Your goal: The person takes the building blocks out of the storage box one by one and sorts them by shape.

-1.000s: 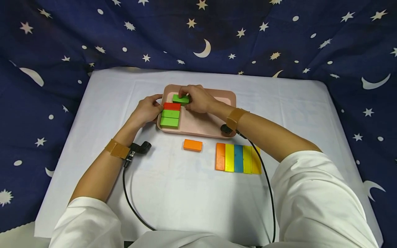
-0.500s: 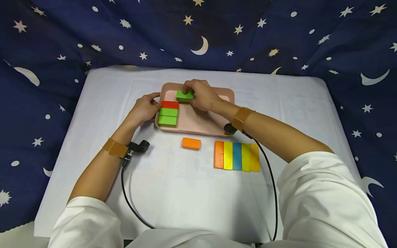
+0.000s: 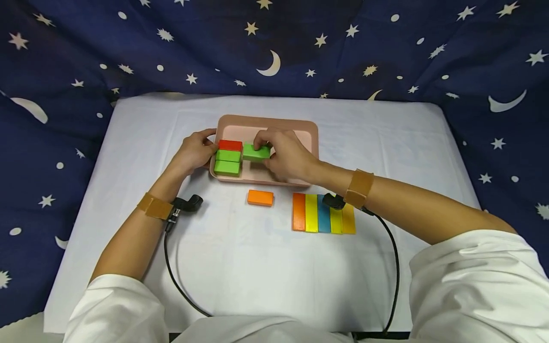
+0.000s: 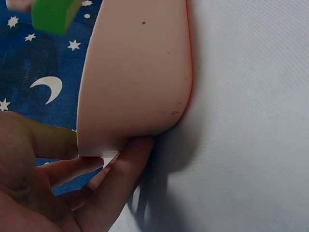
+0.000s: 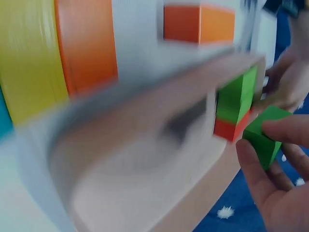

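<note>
With thumb and fingers, my right hand (image 3: 289, 155) pinches a green block (image 3: 256, 152) above the pink tray (image 3: 306, 126). That block is just right of a column of blocks at the tray's left end: a red block (image 3: 230, 145) at the back and two green blocks (image 3: 228, 162) in front of it. In the right wrist view, the held green block (image 5: 263, 133) looks raised, near the red block (image 5: 231, 127). My left hand (image 3: 194, 151) grips the tray's left side; in the left wrist view, fingers meet the tray wall (image 4: 135, 77) at its corner.
An orange block (image 3: 260, 197) lies alone in front of the tray. To its right, several blocks stand side by side, among them an orange block (image 3: 299, 212) and a blue block (image 3: 323, 214). Black cables trail from both wrists. A starry blue cloth (image 3: 206, 47) hangs behind the table.
My right hand has carried the green block from the tray's back, behind the red block, to the front and right, beside the column. The left hand stays at the tray's left side.
</note>
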A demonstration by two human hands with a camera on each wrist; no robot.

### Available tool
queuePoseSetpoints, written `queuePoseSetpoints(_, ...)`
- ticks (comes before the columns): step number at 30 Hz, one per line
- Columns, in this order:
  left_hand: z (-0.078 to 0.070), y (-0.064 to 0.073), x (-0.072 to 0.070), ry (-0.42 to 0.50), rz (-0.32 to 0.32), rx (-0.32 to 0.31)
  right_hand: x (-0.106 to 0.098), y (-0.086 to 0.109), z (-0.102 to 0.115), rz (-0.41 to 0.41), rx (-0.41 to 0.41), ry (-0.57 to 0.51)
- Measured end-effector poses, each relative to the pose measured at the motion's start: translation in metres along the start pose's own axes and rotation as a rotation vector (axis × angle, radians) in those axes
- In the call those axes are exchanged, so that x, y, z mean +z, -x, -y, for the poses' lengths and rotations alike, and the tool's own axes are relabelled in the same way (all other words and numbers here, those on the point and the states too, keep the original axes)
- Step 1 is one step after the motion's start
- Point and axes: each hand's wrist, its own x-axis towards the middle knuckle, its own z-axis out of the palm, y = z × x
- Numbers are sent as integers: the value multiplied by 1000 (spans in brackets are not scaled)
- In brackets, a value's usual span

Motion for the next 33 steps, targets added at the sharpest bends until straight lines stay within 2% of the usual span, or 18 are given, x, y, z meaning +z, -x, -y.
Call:
queuePoseSetpoints(8,1,-1,-1,-7,0,11,26,52,21,27,-50,-98)
queuePoseSetpoints(13,0,-2,-2,-21,-8,10,40,75,27,27,-75,-116)
queuePoseSetpoints(24,1,-3,-3,-5,-4,18,76,112,20,94,-43,-96)
queuePoseSetpoints(30,3,-2,-2,-1,-1,15,88,119,16,95,-19,-40)
queuePoseSetpoints(33,3,-2,-1,6,1,14,91,121,15,78,-30,26)
